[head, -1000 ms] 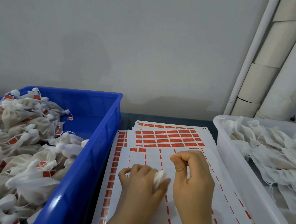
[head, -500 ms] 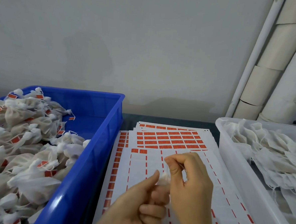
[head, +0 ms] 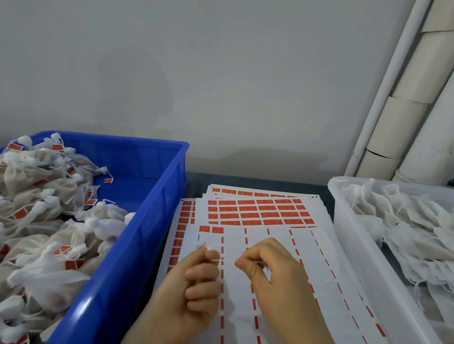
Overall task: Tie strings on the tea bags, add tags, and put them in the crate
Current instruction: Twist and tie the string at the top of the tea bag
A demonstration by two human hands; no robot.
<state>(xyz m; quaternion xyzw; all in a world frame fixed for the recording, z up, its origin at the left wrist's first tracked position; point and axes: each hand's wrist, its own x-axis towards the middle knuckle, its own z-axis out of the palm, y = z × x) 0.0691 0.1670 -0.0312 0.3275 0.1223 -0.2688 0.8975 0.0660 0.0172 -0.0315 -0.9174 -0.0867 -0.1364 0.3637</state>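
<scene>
The left hand (head: 198,281) curls round a bag (head: 207,247), mostly hidden in its fist, over the tag sheets (head: 258,213). The right hand (head: 272,275) pinches its string (head: 228,260), seemingly taut, running left to right between them. The crate (head: 143,220) lies left, nearer the left hand.

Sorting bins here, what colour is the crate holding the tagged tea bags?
The crate is solid blue; the head view, the only one, shows it best.
</scene>
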